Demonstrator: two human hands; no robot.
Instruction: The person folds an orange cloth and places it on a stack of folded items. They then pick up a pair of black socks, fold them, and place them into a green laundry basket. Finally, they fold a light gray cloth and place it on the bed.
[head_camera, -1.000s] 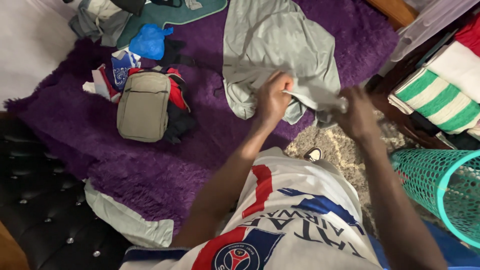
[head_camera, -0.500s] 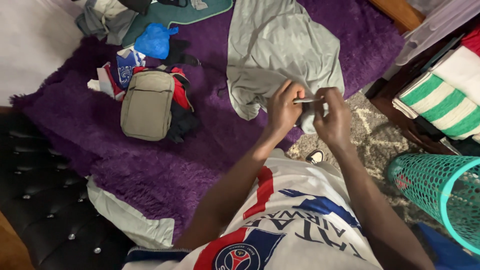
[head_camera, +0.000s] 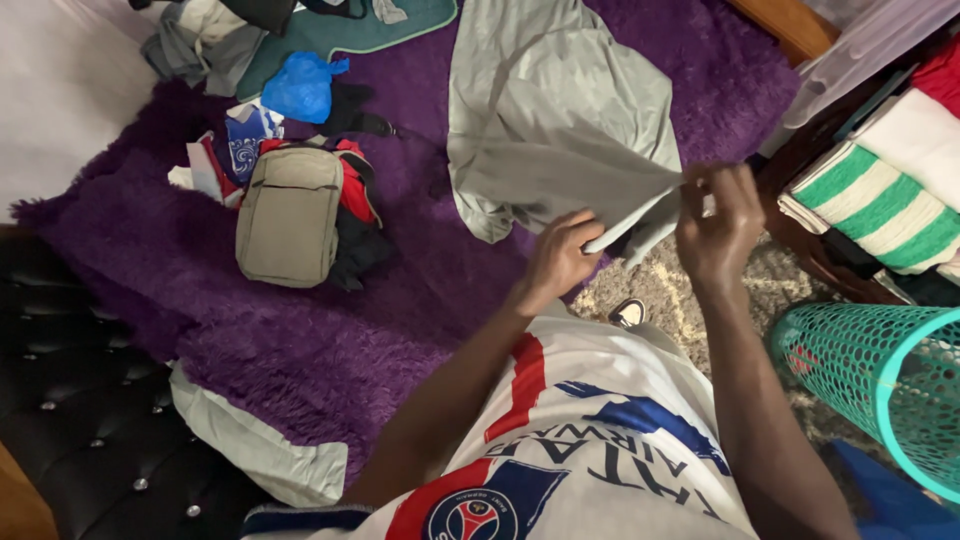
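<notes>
Gripping the near edge of a grey garment (head_camera: 555, 130) with both hands, a person stands over a purple shag blanket (head_camera: 330, 300) on which the cloth lies spread toward twelve o'clock. The left hand (head_camera: 562, 258) pinches a folded strip of the hem between thumb and fingers; the right hand (head_camera: 718, 222), at about two o'clock from it, is closed on the same edge, lifting it clear of the blanket so the fabric stretches taut between the two. At nine o'clock from the garment a khaki bag (head_camera: 290, 213) rests on a heap of red, dark and patterned clothes, with a blue plastic bag (head_camera: 300, 87) just beyond it. A teal mesh basket (head_camera: 880, 385) stands at the person's four o'clock, and folded green-and-white striped towels (head_camera: 880, 205) sit at three o'clock.
</notes>
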